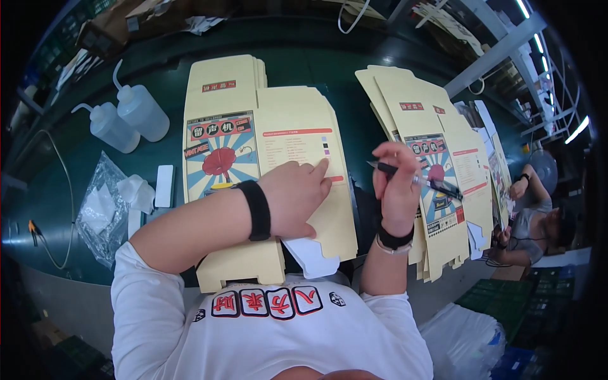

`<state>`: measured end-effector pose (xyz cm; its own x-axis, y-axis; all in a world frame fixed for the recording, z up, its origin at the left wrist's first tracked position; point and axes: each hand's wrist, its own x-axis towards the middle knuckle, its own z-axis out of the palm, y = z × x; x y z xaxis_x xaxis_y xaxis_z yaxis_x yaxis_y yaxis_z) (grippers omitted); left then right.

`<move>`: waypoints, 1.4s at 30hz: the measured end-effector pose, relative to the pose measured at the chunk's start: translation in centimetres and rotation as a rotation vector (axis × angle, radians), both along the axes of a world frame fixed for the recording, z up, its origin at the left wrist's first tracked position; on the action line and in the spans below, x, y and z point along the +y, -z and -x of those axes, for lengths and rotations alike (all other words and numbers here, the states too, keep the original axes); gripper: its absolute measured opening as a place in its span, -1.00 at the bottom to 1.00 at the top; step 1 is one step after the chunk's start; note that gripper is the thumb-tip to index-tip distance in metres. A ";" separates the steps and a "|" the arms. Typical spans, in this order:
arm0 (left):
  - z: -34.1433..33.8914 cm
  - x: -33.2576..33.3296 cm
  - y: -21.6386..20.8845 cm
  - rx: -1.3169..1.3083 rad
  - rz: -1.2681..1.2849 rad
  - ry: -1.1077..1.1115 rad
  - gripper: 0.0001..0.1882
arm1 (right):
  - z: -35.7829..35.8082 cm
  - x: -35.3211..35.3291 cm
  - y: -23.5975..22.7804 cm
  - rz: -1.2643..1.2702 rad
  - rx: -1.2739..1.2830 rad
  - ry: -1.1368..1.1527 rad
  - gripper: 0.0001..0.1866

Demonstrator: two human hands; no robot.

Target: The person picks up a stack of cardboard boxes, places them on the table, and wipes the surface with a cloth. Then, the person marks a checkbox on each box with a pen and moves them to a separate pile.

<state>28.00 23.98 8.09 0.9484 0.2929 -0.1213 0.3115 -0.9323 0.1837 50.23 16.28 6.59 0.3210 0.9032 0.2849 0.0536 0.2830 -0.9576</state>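
Observation:
A flattened cream carton (335,215) with a printed gramophone picture lies before me on a stack of similar ones. My left hand (294,196) rests on its printed text panel, index finger stretched out near small colour squares. A pen (437,185) with a clear barrel and black grip sits in the fingers of my right hand (399,190), its tip toward the left, raised above the table. That hand is between the carton and a second stack of flattened cartons (468,209) at the right. A white flap (313,256) shows beneath my left wrist.
Two squeeze bottles (144,114) with bent spouts stand at the left. Nearer are a clear plastic bag (101,215), crumpled white tissue (136,193) and a small white box (165,185) on the dark green table (304,66). Another person (538,228) works at the far right, beside green crates (500,301).

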 end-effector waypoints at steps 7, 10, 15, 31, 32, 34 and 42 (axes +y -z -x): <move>6.7 0.4 -5.6 -0.333 0.095 -0.181 -0.37 | 2.2 -8.1 -0.6 0.157 -0.644 0.085 -0.81; 10.4 0.7 -6.1 -0.393 0.023 -0.334 -0.41 | 3.7 -10.7 0.5 0.408 -0.489 0.127 -0.69; 14.1 0.9 -5.2 -0.494 -0.011 -0.502 -0.41 | 6.3 -12.5 1.5 0.233 -0.846 0.233 -0.48; 14.1 -0.2 -6.1 -0.490 -0.053 -0.433 -0.43 | 9.8 -11.9 -0.5 0.070 -0.588 0.386 -0.55; 14.1 -0.2 -6.0 -0.486 -0.038 -0.440 -0.43 | 9.9 -11.4 -0.4 -0.029 -0.243 0.359 -0.59; 13.9 -0.2 -5.9 -0.476 -0.009 -0.456 -0.43 | 9.7 -11.2 0.1 -0.129 0.102 0.322 -0.63; 14.2 -0.7 -6.6 -0.510 -0.045 -0.402 -0.41 | 1.9 -13.6 1.6 -0.162 0.559 0.427 -0.53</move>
<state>13.84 23.28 14.74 0.6992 0.6314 0.3353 0.5217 -0.7713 0.3646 48.35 2.68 4.96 0.7733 0.6269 0.0949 -0.2943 0.4876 -0.8220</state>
